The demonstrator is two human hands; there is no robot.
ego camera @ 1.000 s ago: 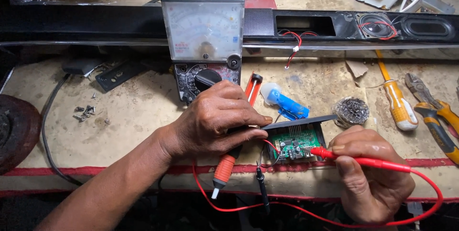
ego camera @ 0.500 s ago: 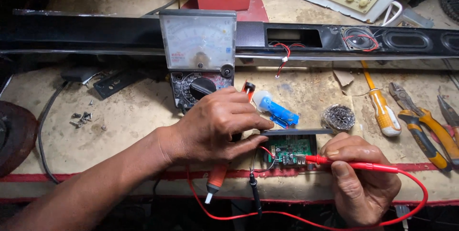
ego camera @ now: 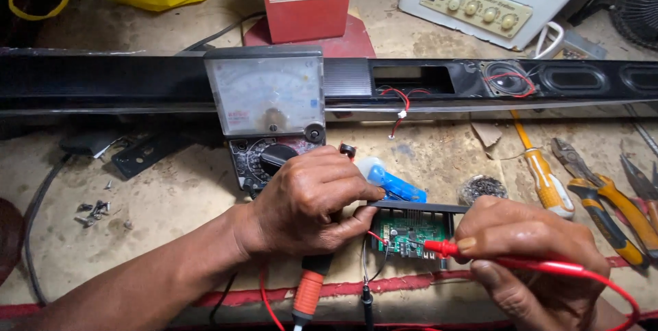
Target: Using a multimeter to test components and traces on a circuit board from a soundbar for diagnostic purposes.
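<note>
1. At the near edge of the worktop (ego camera: 171,201), my left hand (ego camera: 308,201) is closed over the left side of the green circuit board (ego camera: 411,231), pinning it; I cannot tell whether a black probe sits under those fingers.
2. My right hand (ego camera: 531,252), at 3 o'clock from the board, pinches the red probe (ego camera: 445,247), its tip on the board's lower middle.
3. To do this well, I judge: keep the tip on one solder point, hold the board still, and read the analogue meter (ego camera: 267,101) at 11 o'clock without shifting either hand.
4. Containers: the small round tin (ego camera: 482,187) at 1 o'clock holds a grey tangle, seemingly metal wool. The long black speaker housing (ego camera: 548,84) at 12 o'clock lies open, showing red wires and a speaker cone.
</note>
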